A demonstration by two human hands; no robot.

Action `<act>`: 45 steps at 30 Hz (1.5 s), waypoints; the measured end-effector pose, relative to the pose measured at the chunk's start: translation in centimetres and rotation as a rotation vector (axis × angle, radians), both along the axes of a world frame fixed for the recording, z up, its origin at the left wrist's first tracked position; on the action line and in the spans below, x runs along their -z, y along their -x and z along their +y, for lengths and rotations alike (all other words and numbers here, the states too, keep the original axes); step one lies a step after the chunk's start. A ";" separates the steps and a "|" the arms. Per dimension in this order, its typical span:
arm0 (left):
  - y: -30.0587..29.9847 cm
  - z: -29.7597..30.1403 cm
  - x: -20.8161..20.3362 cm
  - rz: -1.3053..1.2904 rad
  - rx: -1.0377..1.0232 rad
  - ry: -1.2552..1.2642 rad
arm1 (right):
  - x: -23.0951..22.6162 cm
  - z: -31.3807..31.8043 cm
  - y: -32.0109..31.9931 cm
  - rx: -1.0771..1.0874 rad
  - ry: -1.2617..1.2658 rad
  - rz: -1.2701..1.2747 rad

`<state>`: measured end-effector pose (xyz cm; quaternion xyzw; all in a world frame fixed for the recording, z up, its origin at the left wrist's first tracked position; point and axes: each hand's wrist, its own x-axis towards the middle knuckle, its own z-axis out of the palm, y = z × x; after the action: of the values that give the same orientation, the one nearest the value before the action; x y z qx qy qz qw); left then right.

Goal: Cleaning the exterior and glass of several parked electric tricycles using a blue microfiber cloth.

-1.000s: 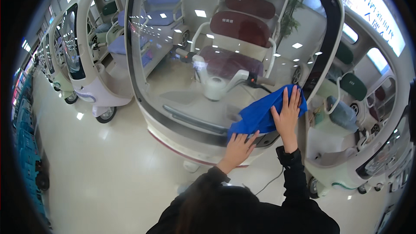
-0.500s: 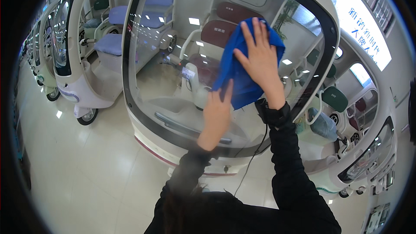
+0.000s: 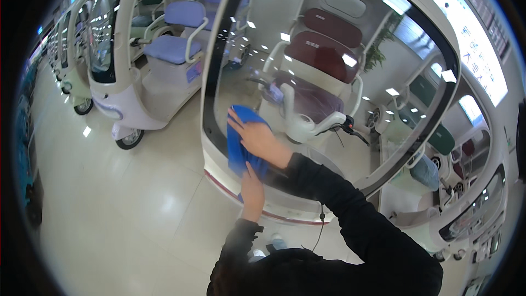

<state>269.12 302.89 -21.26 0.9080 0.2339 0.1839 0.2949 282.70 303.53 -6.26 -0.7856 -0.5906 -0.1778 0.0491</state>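
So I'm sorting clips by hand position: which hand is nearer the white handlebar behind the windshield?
Right. The right hand lies flat on the blue cloth against the glass, just left of the white handlebar. The left hand sits lower, at the cloth's bottom edge.

Cloth (image 3: 241,148) on windshield (image 3: 329,93), right hand (image 3: 257,138) above left hand (image 3: 252,192)
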 end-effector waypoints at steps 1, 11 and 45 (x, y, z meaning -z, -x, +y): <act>1.1 0.1 1.0 0.078 0.006 0.033 | 1.3 0.4 0.7 -0.012 0.058 0.023; 1.8 -6.1 -3.4 -0.321 0.296 0.251 | -3.9 -10.0 2.5 0.187 -0.179 0.099; 11.0 -13.0 -0.6 0.148 0.387 0.267 | 14.3 -24.3 6.8 0.443 -0.259 -0.068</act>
<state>258.08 289.86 -20.68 0.8999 0.0990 0.0244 0.4239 275.87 279.18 -20.52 -0.8765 -0.3778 -0.2848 0.0894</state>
